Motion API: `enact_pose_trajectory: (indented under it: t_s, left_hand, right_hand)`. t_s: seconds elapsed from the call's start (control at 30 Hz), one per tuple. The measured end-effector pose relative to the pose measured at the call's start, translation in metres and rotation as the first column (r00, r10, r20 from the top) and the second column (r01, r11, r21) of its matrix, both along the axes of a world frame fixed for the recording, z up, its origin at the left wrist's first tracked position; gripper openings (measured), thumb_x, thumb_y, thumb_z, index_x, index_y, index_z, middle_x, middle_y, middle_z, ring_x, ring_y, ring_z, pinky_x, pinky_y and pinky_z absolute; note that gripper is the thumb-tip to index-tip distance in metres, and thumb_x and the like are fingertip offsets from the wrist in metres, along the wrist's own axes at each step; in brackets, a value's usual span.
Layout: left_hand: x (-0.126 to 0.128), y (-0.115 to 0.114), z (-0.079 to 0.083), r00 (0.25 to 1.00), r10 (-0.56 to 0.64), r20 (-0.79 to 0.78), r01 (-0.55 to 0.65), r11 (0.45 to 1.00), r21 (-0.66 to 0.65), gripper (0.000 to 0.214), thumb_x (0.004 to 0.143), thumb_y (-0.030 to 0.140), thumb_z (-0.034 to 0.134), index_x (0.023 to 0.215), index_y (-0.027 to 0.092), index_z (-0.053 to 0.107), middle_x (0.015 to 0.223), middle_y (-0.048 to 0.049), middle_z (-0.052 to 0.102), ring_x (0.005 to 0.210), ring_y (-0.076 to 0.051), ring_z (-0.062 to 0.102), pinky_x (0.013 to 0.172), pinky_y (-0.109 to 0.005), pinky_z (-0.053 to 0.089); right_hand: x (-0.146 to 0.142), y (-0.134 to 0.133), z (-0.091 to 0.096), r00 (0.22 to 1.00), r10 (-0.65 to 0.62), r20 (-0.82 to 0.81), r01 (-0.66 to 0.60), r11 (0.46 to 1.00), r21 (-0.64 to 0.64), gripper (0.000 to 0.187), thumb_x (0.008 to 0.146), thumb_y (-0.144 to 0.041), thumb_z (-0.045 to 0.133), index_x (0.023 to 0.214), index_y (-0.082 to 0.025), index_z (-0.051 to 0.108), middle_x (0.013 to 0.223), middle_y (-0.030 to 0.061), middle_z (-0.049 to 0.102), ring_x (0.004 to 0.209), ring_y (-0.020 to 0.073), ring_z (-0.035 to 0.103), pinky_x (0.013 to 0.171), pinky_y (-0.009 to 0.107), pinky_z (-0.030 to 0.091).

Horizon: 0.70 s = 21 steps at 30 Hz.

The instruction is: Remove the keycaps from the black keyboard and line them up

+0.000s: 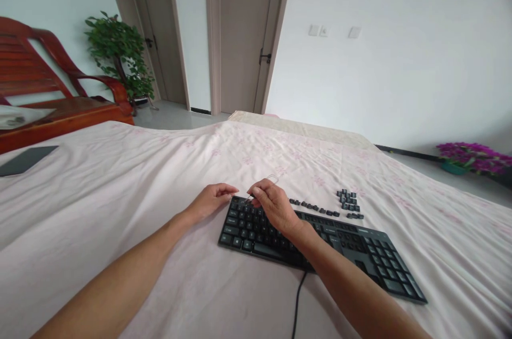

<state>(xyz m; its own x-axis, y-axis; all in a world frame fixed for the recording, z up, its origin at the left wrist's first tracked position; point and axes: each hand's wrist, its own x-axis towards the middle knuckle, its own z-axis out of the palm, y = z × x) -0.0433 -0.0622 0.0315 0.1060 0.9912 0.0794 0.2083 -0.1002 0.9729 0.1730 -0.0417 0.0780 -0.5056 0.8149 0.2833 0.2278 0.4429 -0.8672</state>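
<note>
A black keyboard [276, 253] lies slightly askew on the cloth, with bare slots where keycaps are off along its top row and in the cluster left of the number pad. My right hand [276, 208] is closed around a thin wire keycap puller [272, 177]; its loop sticks out above the knuckles and its wire ends reach the keys at the top left. At the keyboard's upper left corner is my left hand [210, 200], fingers stretched out and thumb slightly apart. Whether its fingertips touch the corner, I cannot tell.
Loose keycaps [310, 206] lie in a row behind the keyboard, and more keycaps [348, 200] sit grouped at the right. A cable [298, 301] runs toward me over the pink flowered cloth [180, 285]. At the far left lies a dark flat object [28, 160].
</note>
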Motion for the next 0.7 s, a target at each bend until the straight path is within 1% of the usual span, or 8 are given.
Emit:
enact_pose_trajectory:
  t_s: [0.13, 0.2, 0.27, 0.43, 0.57, 0.7]
  left_hand:
    - [-0.001, -0.004, -0.004, 0.997, -0.023, -0.078, 0.030, 0.996, 0.087, 0.026, 0.079, 0.034, 0.060, 0.096, 0.019, 0.072, 0.101, -0.0085, 0.069, 0.098, -0.024, 0.062, 0.091, -0.035, 0.044]
    - [-0.002, -0.005, -0.004, 0.997, -0.034, -0.069, 0.041, 0.995, 0.089, 0.027, 0.081, 0.035, 0.058, 0.097, 0.018, 0.071, 0.102, -0.0081, 0.069, 0.098, -0.023, 0.062, 0.092, -0.035, 0.044]
    - [-0.004, -0.005, -0.004, 0.998, -0.054, -0.040, 0.057, 0.996, 0.065, 0.029, 0.081, 0.036, 0.058, 0.099, 0.016, 0.070, 0.101, -0.0081, 0.069, 0.097, -0.022, 0.062, 0.091, -0.035, 0.044]
    - [-0.006, -0.002, -0.005, 0.997, -0.080, -0.022, 0.081, 0.995, 0.057, 0.028, 0.081, 0.034, 0.059, 0.099, 0.015, 0.070, 0.101, -0.0075, 0.068, 0.097, -0.022, 0.061, 0.090, -0.033, 0.044]
    - [-0.005, -0.002, -0.005, 0.994, -0.095, -0.051, 0.099, 0.991, 0.090, 0.025, 0.080, 0.033, 0.059, 0.097, 0.017, 0.070, 0.101, -0.0062, 0.066, 0.096, -0.021, 0.061, 0.089, -0.032, 0.044]
    - [-0.004, -0.003, -0.002, 0.990, -0.087, -0.108, 0.099, 0.988, 0.120, 0.021, 0.080, 0.031, 0.058, 0.090, 0.016, 0.070, 0.095, -0.0045, 0.065, 0.091, -0.019, 0.060, 0.083, -0.029, 0.046]
  right_hand:
    - [-0.014, 0.000, -0.008, 0.999, 0.028, 0.036, -0.030, 0.999, 0.043, 0.032, 0.095, -0.039, 0.040, 0.087, -0.018, 0.062, 0.081, 0.0018, 0.059, 0.068, 0.0116, 0.058, 0.067, 0.025, 0.048]
    - [-0.017, 0.000, -0.011, 0.998, 0.047, 0.041, -0.050, 0.996, 0.073, 0.032, 0.095, -0.038, 0.039, 0.087, -0.017, 0.062, 0.082, 0.0024, 0.059, 0.069, 0.0117, 0.057, 0.068, 0.025, 0.048]
    - [-0.020, 0.000, -0.012, 0.997, 0.062, 0.043, -0.066, 0.993, 0.102, 0.031, 0.095, -0.037, 0.040, 0.087, -0.017, 0.062, 0.084, 0.0031, 0.059, 0.069, 0.0115, 0.057, 0.069, 0.025, 0.047]
    - [-0.024, 0.001, -0.007, 0.991, 0.091, 0.093, -0.106, 0.979, 0.174, 0.028, 0.095, -0.034, 0.042, 0.081, -0.018, 0.061, 0.085, 0.0033, 0.059, 0.075, 0.0124, 0.057, 0.072, 0.025, 0.046]
    - [-0.031, 0.005, -0.001, 0.977, 0.098, 0.191, -0.139, 0.966, 0.219, 0.027, 0.095, -0.031, 0.042, 0.080, -0.018, 0.060, 0.081, 0.0029, 0.059, 0.077, 0.0136, 0.056, 0.074, 0.025, 0.045]
    - [-0.038, 0.008, 0.000, 0.959, 0.110, 0.262, -0.185, 0.941, 0.283, 0.025, 0.095, -0.028, 0.041, 0.082, -0.017, 0.060, 0.080, 0.0025, 0.058, 0.079, 0.0137, 0.056, 0.076, 0.025, 0.044]
